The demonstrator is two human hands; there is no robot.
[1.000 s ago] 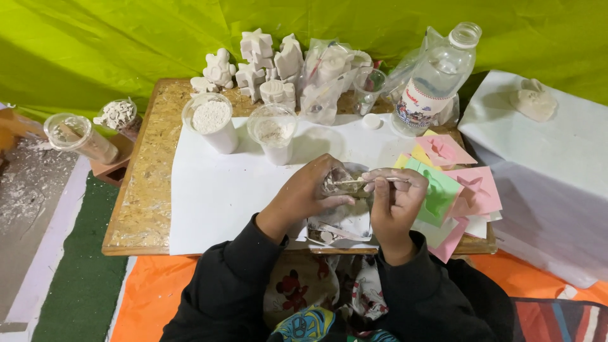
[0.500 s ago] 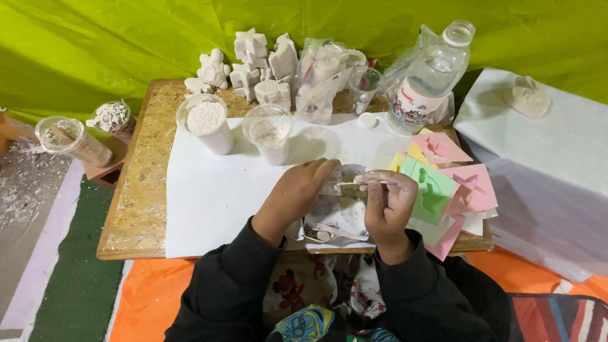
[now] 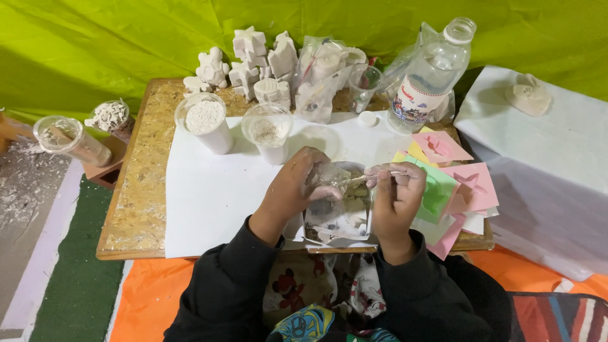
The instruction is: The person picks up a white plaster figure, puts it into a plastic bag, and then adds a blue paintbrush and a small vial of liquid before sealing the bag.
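My left hand (image 3: 294, 187) wraps around a small clear plastic cup (image 3: 329, 178) holding pale mixture, near the front edge of the low wooden table (image 3: 136, 196). My right hand (image 3: 396, 196) pinches a thin stick (image 3: 361, 179) whose tip reaches into the cup. Under both hands lies a crumpled clear plastic sheet (image 3: 339, 218) with white smears, on the big white paper (image 3: 215, 190).
Two cups of white powder (image 3: 206, 120) (image 3: 269, 130) stand behind my hands. White plaster figures (image 3: 253, 63) and bagged pieces line the back edge. A large clear bottle (image 3: 430, 76) stands at the right, with coloured moulds (image 3: 449, 180) beside it. A white-covered box (image 3: 544, 152) sits further right.
The view has shifted slightly. Both hands stay at the cup, the stick moving a little inside it.
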